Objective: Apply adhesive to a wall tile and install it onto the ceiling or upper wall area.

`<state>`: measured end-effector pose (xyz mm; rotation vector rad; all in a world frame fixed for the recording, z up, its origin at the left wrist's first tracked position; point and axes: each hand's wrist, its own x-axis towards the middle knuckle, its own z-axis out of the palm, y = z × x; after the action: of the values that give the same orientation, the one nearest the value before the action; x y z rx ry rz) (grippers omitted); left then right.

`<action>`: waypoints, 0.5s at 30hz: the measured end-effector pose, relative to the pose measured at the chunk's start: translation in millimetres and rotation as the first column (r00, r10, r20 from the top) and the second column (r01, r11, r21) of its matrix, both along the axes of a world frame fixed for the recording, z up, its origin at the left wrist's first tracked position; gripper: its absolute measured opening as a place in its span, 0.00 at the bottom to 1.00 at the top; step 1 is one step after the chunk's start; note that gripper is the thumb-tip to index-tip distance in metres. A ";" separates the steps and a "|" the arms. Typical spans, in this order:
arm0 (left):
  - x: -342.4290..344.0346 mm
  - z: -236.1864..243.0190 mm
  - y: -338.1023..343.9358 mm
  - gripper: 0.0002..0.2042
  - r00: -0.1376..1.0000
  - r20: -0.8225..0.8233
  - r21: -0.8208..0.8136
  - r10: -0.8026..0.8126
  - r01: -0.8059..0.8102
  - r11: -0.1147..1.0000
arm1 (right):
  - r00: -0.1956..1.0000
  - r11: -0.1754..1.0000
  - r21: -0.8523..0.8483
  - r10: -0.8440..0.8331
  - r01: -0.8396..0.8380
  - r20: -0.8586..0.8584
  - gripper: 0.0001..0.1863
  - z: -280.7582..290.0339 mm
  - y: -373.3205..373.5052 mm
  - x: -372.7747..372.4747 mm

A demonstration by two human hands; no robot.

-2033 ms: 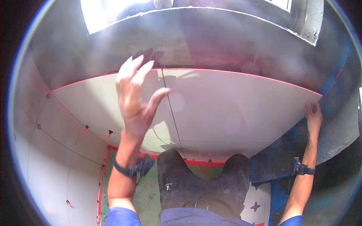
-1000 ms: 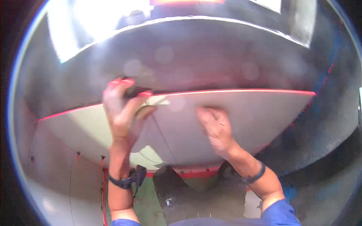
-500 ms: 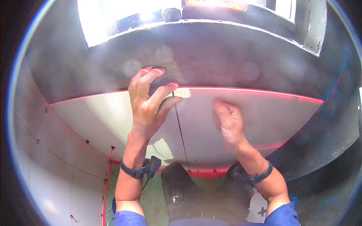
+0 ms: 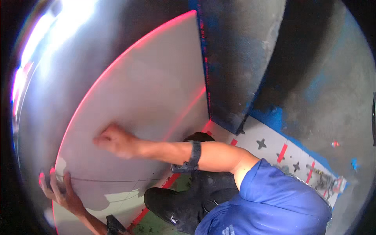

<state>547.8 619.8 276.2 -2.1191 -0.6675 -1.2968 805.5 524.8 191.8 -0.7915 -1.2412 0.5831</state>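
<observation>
A large pale grey tile panel (image 4: pixel 168 58) stands against the dark wall, with a bright red light line along its upper edge. At the lower left, my left hand (image 4: pixel 64 196) has its fingers spread over that edge, close to the thin dark seam (image 4: pixel 117 180) between two panels. My right hand (image 4: pixel 117 141) is closed in a fist in front of the panel's face, with nothing visible in it. It is slightly blurred, and whether it touches the panel I cannot tell. Each forearm wears a black strap (image 4: pixel 195 154).
Dark rough wall (image 4: pixel 239 47) meets the panel's right end at a corner. Below lies a white floor sheet (image 4: pixel 270 145) with dark cross shapes and red strips. My bent knees in black trousers (image 4: pixel 168 199) are close to the panel. Some small blurred items (image 4: pixel 327 182) lie at the right.
The view has swung to the right, bringing the corner and floor sheet into sight. My left hand stays at the panel's upper edge; my right hand is still a fist before the panel.
</observation>
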 end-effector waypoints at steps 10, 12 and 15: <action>-29.7 -14.4 17.5 0.21 0.996 -0.019 0.015 0.089 -0.088 0.996 | 0.994 0.994 -0.024 0.107 -0.107 -0.006 0.26 -32.0 -73.2 46.8; -42.8 -20.7 36.6 0.21 0.983 -0.048 0.117 0.176 -0.170 0.979 | 0.997 0.998 0.005 -0.056 0.056 -0.053 0.27 -34.0 -50.9 67.6; -47.7 -16.5 36.1 0.21 0.996 0.049 -0.130 0.078 -0.071 0.989 | 0.992 0.999 -0.010 0.044 -0.045 -0.118 0.25 -32.4 -55.7 76.9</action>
<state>500.1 655.9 259.7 -2.1454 -0.8657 -1.3056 882.4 469.0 159.4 -0.7312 -1.1497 0.6652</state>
